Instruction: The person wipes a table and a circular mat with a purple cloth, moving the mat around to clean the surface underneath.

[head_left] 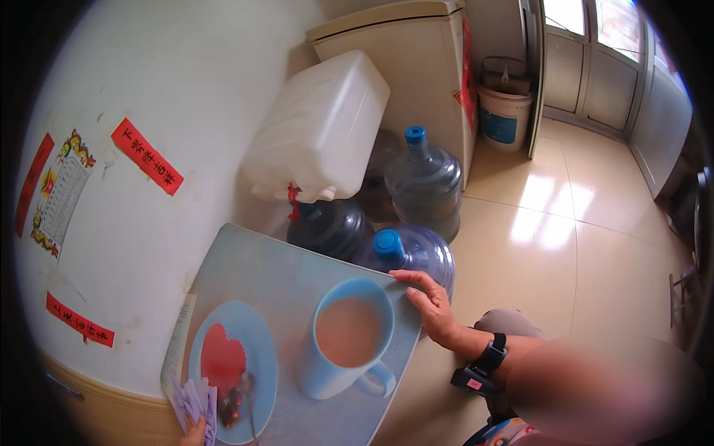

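Observation:
My left hand is partly in view at the bottom left, its fingers on a crumpled light purple cloth. The cloth lies on a small table whose top bears a printed picture of a blue mug, a plate, a red heart and a spoon. My right hand, with a black strap and device at the wrist, reaches in from the right. Its fingertips touch the table's edge near the right corner, with thumb and fingers apart and nothing seen held. The palm is hidden.
Several large water bottles stand behind the table. A white plastic jug lies tilted above them, beside a cream freezer-like cabinet. Farther back stands a white bucket. A wall with red paper strips is at the left.

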A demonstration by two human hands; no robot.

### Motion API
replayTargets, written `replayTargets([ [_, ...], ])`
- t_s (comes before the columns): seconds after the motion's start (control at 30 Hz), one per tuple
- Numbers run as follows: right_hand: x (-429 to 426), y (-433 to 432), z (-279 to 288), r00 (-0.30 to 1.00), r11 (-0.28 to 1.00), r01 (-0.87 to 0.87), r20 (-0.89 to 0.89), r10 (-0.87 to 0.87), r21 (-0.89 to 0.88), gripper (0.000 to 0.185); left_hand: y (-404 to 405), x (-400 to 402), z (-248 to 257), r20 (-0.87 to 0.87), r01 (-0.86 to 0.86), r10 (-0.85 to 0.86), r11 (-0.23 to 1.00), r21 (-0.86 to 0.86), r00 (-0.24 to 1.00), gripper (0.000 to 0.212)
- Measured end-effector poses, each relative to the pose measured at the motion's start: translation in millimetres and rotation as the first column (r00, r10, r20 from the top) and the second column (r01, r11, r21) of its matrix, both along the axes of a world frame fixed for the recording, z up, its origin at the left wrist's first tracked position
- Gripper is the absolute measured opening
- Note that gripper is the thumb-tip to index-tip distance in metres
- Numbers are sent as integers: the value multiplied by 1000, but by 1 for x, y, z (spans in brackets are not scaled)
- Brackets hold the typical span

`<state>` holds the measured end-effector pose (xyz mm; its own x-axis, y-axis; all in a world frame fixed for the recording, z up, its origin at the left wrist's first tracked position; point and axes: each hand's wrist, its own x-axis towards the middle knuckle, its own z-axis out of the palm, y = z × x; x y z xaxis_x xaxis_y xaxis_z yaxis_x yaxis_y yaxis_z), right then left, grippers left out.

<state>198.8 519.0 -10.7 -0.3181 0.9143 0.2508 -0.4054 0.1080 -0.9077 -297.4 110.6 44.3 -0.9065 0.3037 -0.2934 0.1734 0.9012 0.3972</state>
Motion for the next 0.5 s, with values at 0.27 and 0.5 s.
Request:
replayTargets([
  [0.27,-5,4,-7,1000,1000,11,-24,-11,-8,26,43,97,26,-21,137,-142,979,-153,990,85],
  [0.5,-4,4,-9,1000,1000,-4,20,4,4,26,55,182,38,-27,306,-325,913,-270,945,86],
])
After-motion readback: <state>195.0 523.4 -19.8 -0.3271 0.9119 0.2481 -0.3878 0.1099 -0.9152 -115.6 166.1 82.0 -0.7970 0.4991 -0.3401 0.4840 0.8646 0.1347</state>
